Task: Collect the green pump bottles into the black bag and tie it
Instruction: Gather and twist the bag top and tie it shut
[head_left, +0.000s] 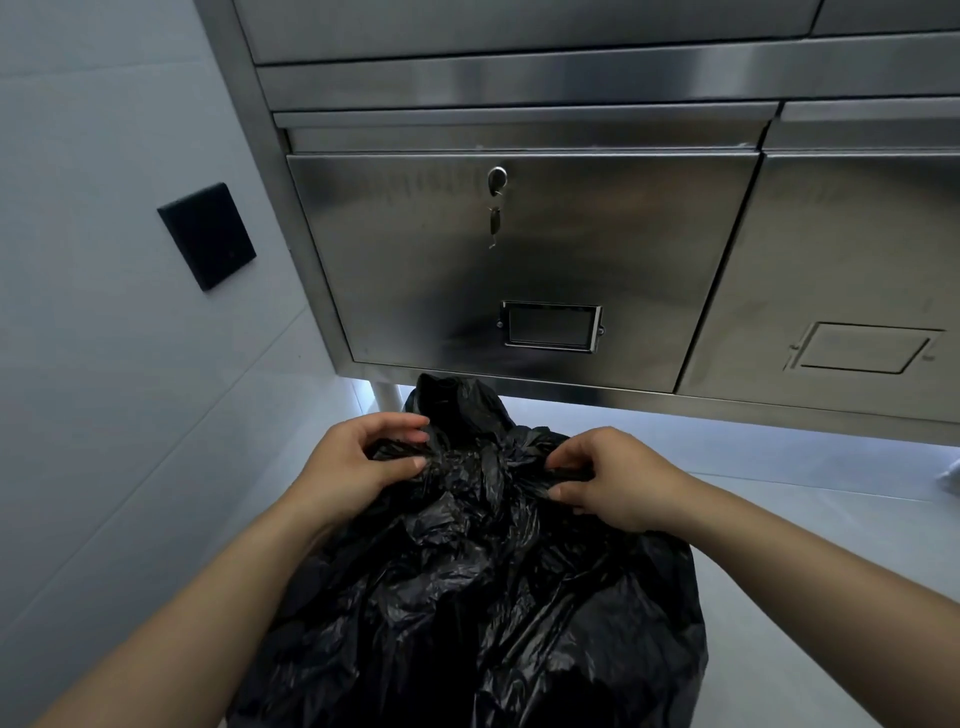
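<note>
"Two hands, one bag: which step is this?"

"The tying, I'd say. The left hand pinches a twisted tail of the black bag between thumb and fingers. Just to its right, between the hands, the plastic is bunched into a gathered neck. The right hand pinches a second tail on the other side of that bunch."

"And the green pump bottles?"

"None in sight. The bag bulges below both wrists and its mouth is drawn in, so I judge they are inside, but the plastic hides them."

"Where does the bag sit?"

"On the pale floor, under the hands. A stainless cabinet door stands just beyond the fingertips, with a key hanging in its lock."

"Is the knot made?"

"I cannot tell. The folds are too dark to show whether the tails are crossed."

"So what comes next?"

"Probably drawing the tails apart to cinch the neck, then crossing them for a second throw. The film looks thin, so it calls for a steady pull with each grip close to the neck, or a tail may stretch and tear."
</note>
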